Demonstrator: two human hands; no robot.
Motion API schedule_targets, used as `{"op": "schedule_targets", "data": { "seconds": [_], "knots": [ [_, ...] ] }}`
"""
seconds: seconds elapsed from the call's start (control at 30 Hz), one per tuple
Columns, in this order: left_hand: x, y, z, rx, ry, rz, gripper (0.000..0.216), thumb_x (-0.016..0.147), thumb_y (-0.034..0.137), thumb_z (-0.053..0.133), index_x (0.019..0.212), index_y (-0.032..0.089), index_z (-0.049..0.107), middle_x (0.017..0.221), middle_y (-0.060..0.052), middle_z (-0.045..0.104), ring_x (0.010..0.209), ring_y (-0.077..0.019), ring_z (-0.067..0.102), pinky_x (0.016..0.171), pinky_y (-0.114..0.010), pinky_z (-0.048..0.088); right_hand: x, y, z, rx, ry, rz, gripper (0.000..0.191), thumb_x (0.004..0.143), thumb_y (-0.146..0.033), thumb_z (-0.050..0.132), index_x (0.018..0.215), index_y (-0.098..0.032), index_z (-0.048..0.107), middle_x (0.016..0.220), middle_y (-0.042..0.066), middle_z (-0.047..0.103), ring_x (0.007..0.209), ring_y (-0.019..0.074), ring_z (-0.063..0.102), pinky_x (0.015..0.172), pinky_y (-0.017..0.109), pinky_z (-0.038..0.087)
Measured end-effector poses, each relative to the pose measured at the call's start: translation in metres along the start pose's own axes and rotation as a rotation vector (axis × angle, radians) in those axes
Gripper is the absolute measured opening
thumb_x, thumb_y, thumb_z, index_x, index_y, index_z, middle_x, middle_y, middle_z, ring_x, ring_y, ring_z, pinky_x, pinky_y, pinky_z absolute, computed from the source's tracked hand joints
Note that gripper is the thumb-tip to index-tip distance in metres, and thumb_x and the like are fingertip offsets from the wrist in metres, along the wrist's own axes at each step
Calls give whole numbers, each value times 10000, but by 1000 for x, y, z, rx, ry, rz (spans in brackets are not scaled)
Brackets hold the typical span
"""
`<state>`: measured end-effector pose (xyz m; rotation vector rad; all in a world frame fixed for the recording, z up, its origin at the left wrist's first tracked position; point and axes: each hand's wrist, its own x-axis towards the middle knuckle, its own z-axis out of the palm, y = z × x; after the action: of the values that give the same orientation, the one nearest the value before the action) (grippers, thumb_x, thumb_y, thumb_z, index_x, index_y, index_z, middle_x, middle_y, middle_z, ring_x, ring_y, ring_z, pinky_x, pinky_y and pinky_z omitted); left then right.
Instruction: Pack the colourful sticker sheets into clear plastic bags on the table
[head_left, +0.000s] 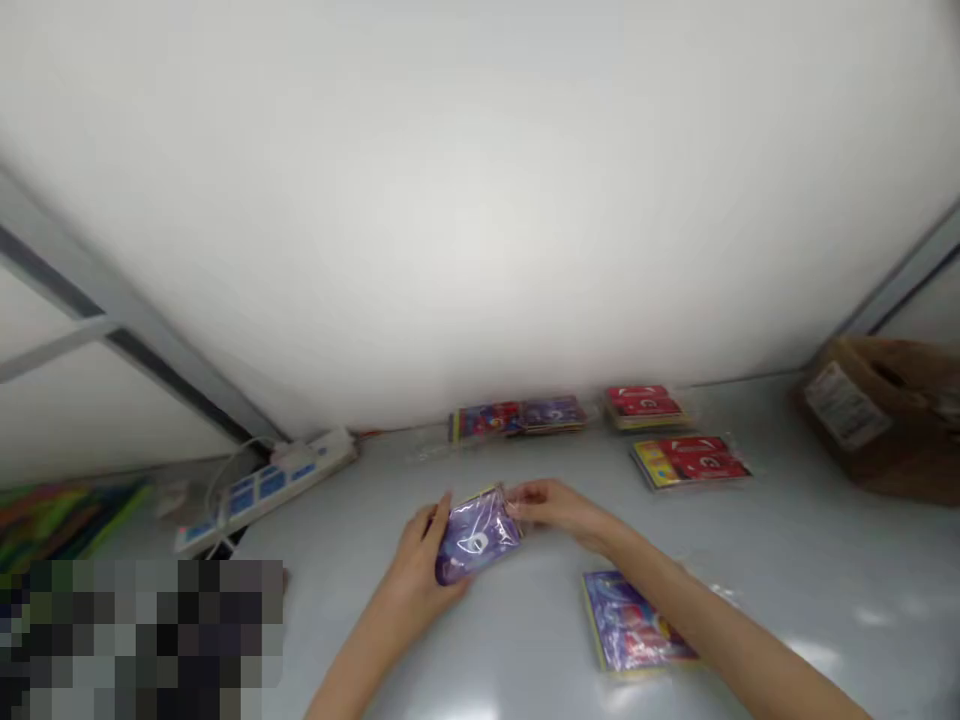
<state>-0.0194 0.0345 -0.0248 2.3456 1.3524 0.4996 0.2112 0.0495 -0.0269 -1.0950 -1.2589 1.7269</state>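
Observation:
My left hand (pixel 426 560) grips the left side of a purple pack of cards (pixel 480 535) in shiny clear wrap, held above the grey table. At the pack's upper right corner, my right hand (pixel 547 505) has its fingers pinched on the edge, apparently on the clear wrap. Under my right forearm lies another wrapped pack (pixel 630 620), purple and red, partly hidden by the arm. Farther back, a red and yellow wrapped pack (pixel 690 462) rests on the table to the right of my hands.
By the wall are a red pack (pixel 646 405) and a blue, red and purple pack (pixel 517 417). A power strip (pixel 274 485) with a plugged-in cable lies left. A cardboard box (pixel 885 420) stands right. Colourful items (pixel 67 520) sit far left, blurred.

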Motion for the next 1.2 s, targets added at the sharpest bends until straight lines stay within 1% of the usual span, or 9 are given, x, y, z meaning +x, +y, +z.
{"op": "schedule_targets", "data": {
  "seconds": [0.13,0.3,0.47,0.57,0.7,0.87,0.97,1.07,1.2],
  "knots": [
    [1,-3,6,8,8,7,847,670,188,610,1403,205,187,1207,-117,444,1114,-273,451,950,-417,388,3,0,-2,-21,33,53,410,571,-420,735,849,-123,683,755,36,673,691,145,586,722,282,428],
    [1,-7,12,62,67,37,811,696,186,584,1404,188,188,1218,-142,433,1123,-286,438,943,-448,386,10,-4,2,-95,78,56,262,569,-344,739,674,-114,672,615,-2,623,597,116,526,628,248,396],
    [-3,-12,6,60,94,39,775,719,226,593,1398,227,219,1233,-127,438,1150,-293,434,948,-448,387,14,-3,7,-99,139,85,216,579,-318,725,618,-118,654,553,-26,586,553,94,487,574,227,364],
    [-5,-16,1,30,53,21,794,737,227,587,1408,259,165,1236,-105,438,1148,-271,446,950,-426,394,16,-3,8,-94,146,112,195,575,-301,724,604,-122,651,546,-31,585,546,91,487,560,221,358],
    [-5,-22,0,-6,51,-13,856,732,269,603,1417,205,94,1195,-117,477,1113,-275,475,951,-422,400,18,-3,7,-92,149,137,167,576,-274,720,597,-127,645,551,-30,585,535,87,486,551,218,354],
    [-7,-31,0,-34,62,-31,803,699,304,631,1373,138,227,1188,-148,512,1112,-290,487,945,-427,410,18,-3,2,-103,163,153,161,587,-280,704,617,-132,648,553,-29,586,534,88,480,548,219,341],
    [-11,-37,-6,-67,48,-40,595,742,313,584,1287,174,391,1151,-100,551,1068,-262,526,927,-388,429,16,-5,-5,-112,167,162,160,587,-286,699,610,-137,645,555,-20,593,542,94,486,551,225,342],
    [-16,-41,-13,-78,29,-72,374,771,338,539,1104,171,561,958,-69,619,932,-248,585,862,-387,463,15,-7,-15,-126,198,175,163,598,-292,684,578,-142,623,534,-15,578,523,94,466,505,224,303],
    [-16,-37,-17,-253,6,-243,435,756,395,545,1123,162,540,945,-69,635,807,-209,606,750,-359,501,12,-9,-24,-115,202,172,167,630,-298,651,591,-141,613,544,-25,570,514,80,455,504,219,289]
  ]
}}
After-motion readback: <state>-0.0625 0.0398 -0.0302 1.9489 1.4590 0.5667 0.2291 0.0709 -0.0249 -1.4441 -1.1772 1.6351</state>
